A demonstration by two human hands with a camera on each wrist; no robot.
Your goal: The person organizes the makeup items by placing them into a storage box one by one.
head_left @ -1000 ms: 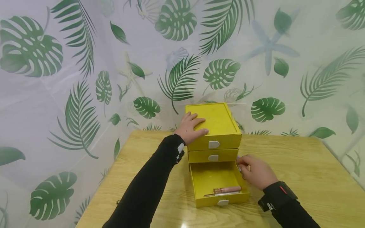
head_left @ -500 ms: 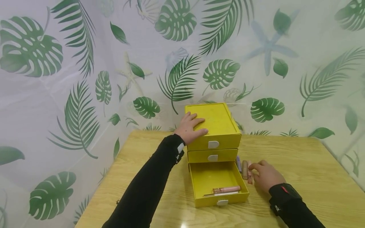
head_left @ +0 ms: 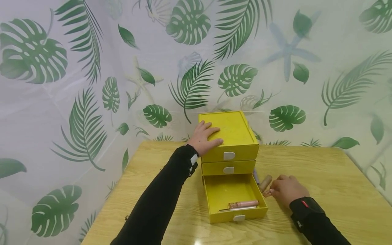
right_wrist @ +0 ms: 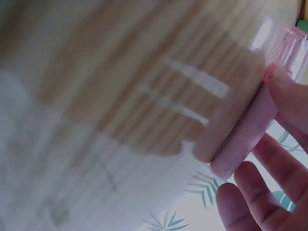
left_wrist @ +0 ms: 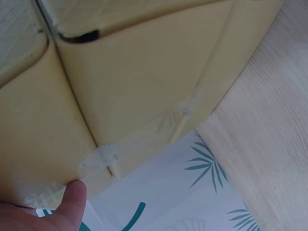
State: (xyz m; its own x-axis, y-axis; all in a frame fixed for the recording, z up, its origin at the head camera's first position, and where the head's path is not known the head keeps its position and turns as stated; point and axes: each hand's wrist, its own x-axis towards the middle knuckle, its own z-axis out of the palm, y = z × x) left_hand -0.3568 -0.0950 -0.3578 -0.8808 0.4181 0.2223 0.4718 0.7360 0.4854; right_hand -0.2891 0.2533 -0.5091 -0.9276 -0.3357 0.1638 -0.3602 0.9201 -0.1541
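My left hand [head_left: 206,137] rests with spread fingers on the top of a yellow drawer unit [head_left: 234,126]. In the left wrist view, one finger [left_wrist: 74,202] lies against the unit's taped side. Right of the unit, my right hand [head_left: 289,191] pinches a pink lip gloss tube [right_wrist: 248,134] between thumb and fingers; its clear end shows by the thumb. A brownish tube [head_left: 265,183] lies tilted right beside it on the table, and a purple tube [head_left: 256,176] is partly hidden by the drawer. Inside the pulled-out bottom drawer [head_left: 231,185] lie another pink tube [head_left: 244,203] and a thin stick [head_left: 237,208].
Two upper drawers are closed, with white tabs [head_left: 229,156] on their fronts. The unit stands on a wood-grain table [head_left: 324,180]. Behind it hangs a white curtain [head_left: 263,92] printed with green leaves, close to the table's far edge.
My right hand has moved from the drawer's side out to the right, uncovering the tubes on the table, and now grips the pink one. The brownish tube has tilted. The left hand stays put.
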